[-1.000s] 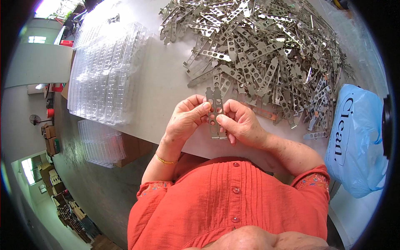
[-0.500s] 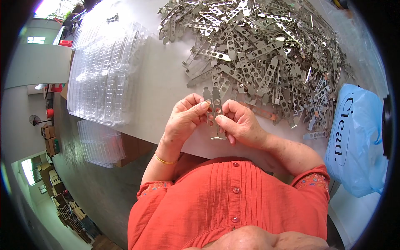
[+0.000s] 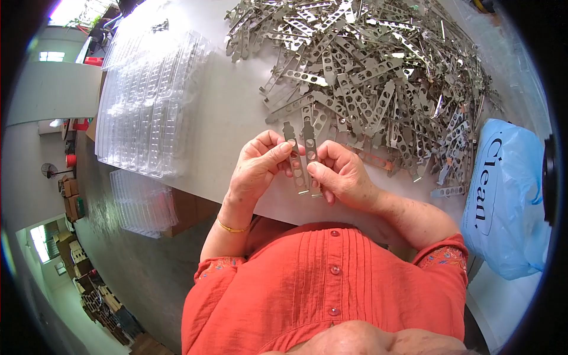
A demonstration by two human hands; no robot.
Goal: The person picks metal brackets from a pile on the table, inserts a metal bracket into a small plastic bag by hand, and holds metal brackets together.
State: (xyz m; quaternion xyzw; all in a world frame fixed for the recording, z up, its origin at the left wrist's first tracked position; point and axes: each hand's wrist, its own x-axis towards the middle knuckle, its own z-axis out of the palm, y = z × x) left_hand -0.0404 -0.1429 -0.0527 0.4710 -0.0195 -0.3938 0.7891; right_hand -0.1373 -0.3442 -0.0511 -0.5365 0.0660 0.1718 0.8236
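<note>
One metal strip (image 3: 297,169) pinched in left hand (image 3: 259,163), second strip (image 3: 309,142) in right hand (image 3: 343,176); both partly hidden.

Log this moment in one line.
left hand: metal strip | right hand: second metal strip | strip tops: apart | beyond: strip pile

The bracket pile (image 3: 374,76) lies on the table (image 3: 228,112), right of the trays (image 3: 151,112).

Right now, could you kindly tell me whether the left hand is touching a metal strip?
Touching: the head view shows the left hand pinching a metal strip, its thumb against the strip's face.
</note>
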